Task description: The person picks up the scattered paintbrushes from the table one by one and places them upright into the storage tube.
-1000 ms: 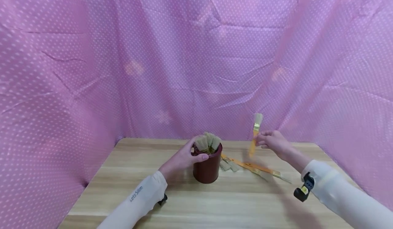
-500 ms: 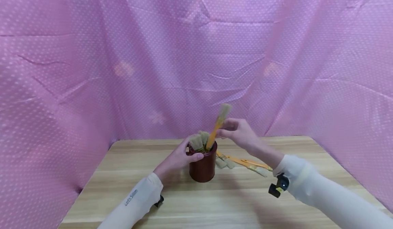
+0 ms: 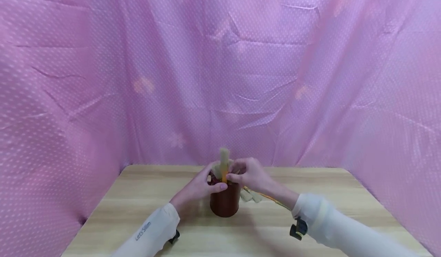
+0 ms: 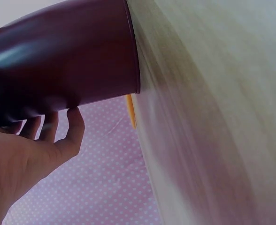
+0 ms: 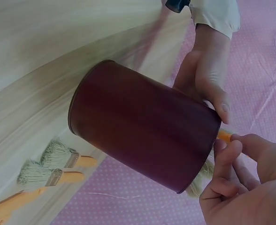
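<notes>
A dark red cylindrical can (image 3: pixel 224 204) stands upright on the table. At its left side my left hand (image 3: pixel 199 186) grips it near the rim, thumb in front and fingers round the side, as the left wrist view (image 4: pixel 20 159) of that hand also shows. My right hand (image 3: pixel 253 177) pinches the orange handle of a paintbrush (image 3: pixel 224 158) at the can's mouth. That brush stands bristles up, its handle partly inside. Tan bristles of other brushes (image 5: pixel 205 171) show at the mouth, largely hidden by my hands in the head view.
Several loose paintbrushes (image 5: pixel 58 153) with orange handles lie on the wooden table (image 3: pixel 144 195) right of the can, partly hidden by my right forearm in the head view. Pink dotted cloth (image 3: pixel 206 77) hangs at the back and both sides.
My right hand has brought the paintbrush left from above the table's right side to the can and lowered its handle into the mouth. My left hand keeps its grip on the can.
</notes>
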### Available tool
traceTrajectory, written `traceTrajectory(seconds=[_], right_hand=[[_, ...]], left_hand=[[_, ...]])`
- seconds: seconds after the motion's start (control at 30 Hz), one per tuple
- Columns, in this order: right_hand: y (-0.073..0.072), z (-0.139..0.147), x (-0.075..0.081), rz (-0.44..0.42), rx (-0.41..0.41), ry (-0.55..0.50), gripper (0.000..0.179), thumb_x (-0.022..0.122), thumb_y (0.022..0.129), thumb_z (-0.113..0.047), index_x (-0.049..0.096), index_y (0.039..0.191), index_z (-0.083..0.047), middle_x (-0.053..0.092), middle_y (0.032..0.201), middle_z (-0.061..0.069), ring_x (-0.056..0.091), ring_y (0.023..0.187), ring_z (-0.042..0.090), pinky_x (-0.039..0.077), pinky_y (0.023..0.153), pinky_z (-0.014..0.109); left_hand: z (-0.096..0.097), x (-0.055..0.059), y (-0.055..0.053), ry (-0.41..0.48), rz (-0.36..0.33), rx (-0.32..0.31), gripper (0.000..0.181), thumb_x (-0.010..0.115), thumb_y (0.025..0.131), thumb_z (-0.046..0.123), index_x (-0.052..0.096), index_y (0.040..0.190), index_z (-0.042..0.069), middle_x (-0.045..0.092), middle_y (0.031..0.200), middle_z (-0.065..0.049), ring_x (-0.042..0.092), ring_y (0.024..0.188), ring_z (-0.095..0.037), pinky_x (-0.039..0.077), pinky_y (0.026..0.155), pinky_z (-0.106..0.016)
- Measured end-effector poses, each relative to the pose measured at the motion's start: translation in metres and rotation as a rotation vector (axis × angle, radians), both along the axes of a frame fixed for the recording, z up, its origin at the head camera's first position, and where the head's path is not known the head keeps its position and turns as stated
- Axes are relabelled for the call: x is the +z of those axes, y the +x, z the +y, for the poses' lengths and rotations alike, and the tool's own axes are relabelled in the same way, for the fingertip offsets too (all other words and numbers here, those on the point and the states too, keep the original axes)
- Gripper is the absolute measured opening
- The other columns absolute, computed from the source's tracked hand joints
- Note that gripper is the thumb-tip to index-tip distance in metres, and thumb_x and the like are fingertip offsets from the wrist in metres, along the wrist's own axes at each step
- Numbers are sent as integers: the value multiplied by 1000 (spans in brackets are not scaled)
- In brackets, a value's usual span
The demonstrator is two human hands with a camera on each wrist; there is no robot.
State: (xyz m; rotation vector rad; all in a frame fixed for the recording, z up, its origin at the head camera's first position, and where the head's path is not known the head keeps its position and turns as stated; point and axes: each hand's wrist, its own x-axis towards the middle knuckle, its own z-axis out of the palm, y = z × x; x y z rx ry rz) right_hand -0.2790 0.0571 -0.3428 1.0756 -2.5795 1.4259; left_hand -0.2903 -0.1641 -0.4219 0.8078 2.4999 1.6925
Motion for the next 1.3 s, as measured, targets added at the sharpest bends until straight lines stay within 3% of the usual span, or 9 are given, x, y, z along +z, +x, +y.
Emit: traceTrajectory(seconds=[0.17, 0.27, 0.43, 0.53, 0.67, 0.93, 1.07, 1.17, 1.3], right_hand=[[2, 4, -4, 19, 19, -2, 16, 75, 79, -19, 68, 90, -10, 66, 80, 1, 61, 56, 26, 51, 47, 36], [7, 9, 7, 21, 37, -11, 18, 73, 81, -14, 67, 95, -4, 67, 84, 6, 59, 52, 24, 50, 46, 33], [1, 34, 11, -11, -12, -5, 21, 68, 85, -18, 66, 101, -5, 67, 89, 7, 60, 57, 26, 51, 61, 34], [-18, 58, -5, -49, -69, -3, 24, 67, 85, -29, 67, 101, -10, 67, 87, 1, 61, 61, 27, 49, 71, 39], [-30, 88, -24, -126, -125, 1, 24, 64, 87, -32, 67, 100, -12, 67, 87, 2, 62, 65, 31, 45, 78, 43], [-49, 140, -63, -161, -153, 78, 19, 61, 91, -19, 64, 101, -3, 64, 88, 7, 60, 67, 33, 47, 72, 44], [-56, 167, -82, -93, -145, 175, 17, 61, 88, -10, 62, 100, 2, 62, 90, 10, 60, 74, 30, 50, 68, 38], [-60, 184, -96, 35, -94, 275, 18, 63, 82, 0, 62, 99, 5, 62, 89, 12, 59, 76, 24, 51, 65, 31], [-58, 201, -107, 145, -7, 371, 31, 64, 71, 9, 61, 101, 5, 58, 90, 13, 58, 77, 25, 51, 65, 31]], left_hand=[[2, -3, 2, -10, 31, -1, 72, 70, 80, 41, 29, 139, 44, 42, 131, 13, 41, 118, -13, 38, 92, -42], [1, -2, 1, -8, 30, 15, 74, 71, 79, 42, 29, 139, 44, 43, 129, 12, 42, 116, -14, 39, 91, -42], [1, -3, -1, 11, 10, 21, 74, 72, 78, 42, 29, 138, 44, 45, 128, 12, 44, 116, -13, 37, 94, -44], [2, -4, -2, 24, 9, 18, 74, 72, 78, 41, 29, 139, 43, 44, 130, 11, 43, 118, -14, 36, 95, -44], [0, -3, -1, -3, -25, 53, 75, 72, 77, 46, 28, 138, 47, 40, 133, 13, 39, 122, -18, 35, 96, -46], [-3, -2, -2, -31, -5, 68, 76, 71, 77, 47, 26, 139, 46, 34, 138, 12, 33, 126, -18, 31, 98, -49], [-4, -2, -1, -37, -27, 87, 75, 71, 76, 49, 27, 138, 48, 34, 138, 14, 32, 126, -18, 32, 97, -50], [-4, -2, -2, -30, -33, 74, 75, 71, 77, 48, 27, 138, 47, 35, 137, 14, 35, 124, -18, 34, 96, -48], [-2, -2, -5, -53, -7, 79, 77, 70, 77, 50, 24, 139, 46, 32, 138, 15, 34, 125, -14, 33, 98, -47]])
